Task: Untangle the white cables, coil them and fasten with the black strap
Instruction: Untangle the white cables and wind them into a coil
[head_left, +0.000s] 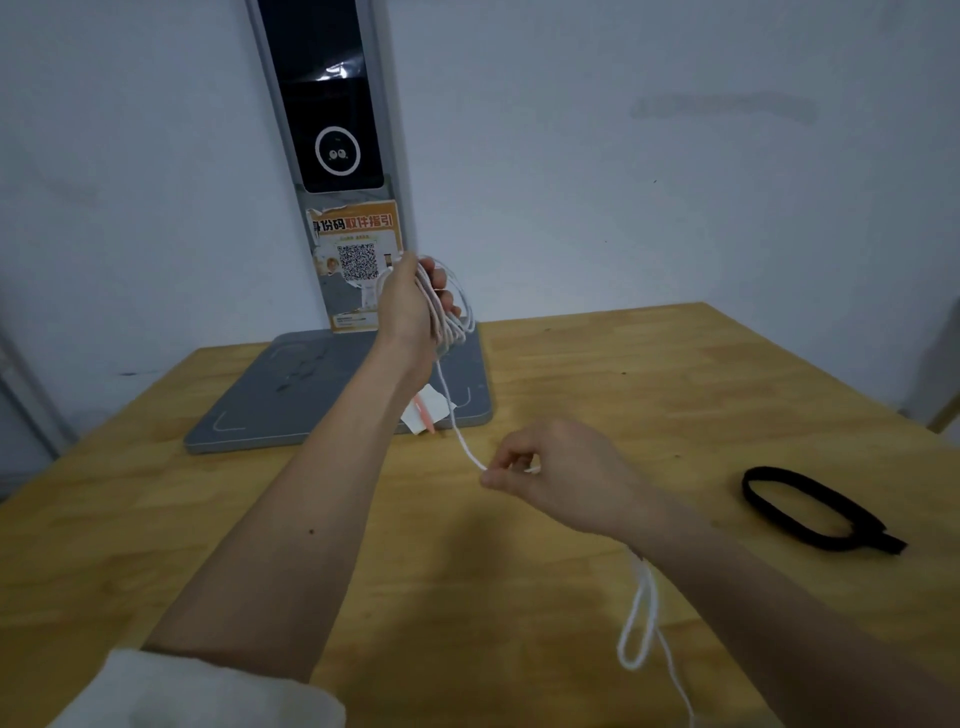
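My left hand (410, 306) is raised above the table and closed around several loops of white cable (457, 317). From that coil a single strand runs down to my right hand (545, 475), which pinches it between thumb and fingers. Past my right wrist the cable goes on, forming a loose hanging loop (639, 623) near the table's front edge. The black strap (815, 512) lies flat on the wooden table to the right, bent into an oval, apart from both hands.
A grey scanner base (260, 410) with an upright column (332, 130) and an orange QR sticker stands at the back of the wooden table (675, 374). A white paper slip with a pink pen (426, 410) rests on the base. White wall behind.
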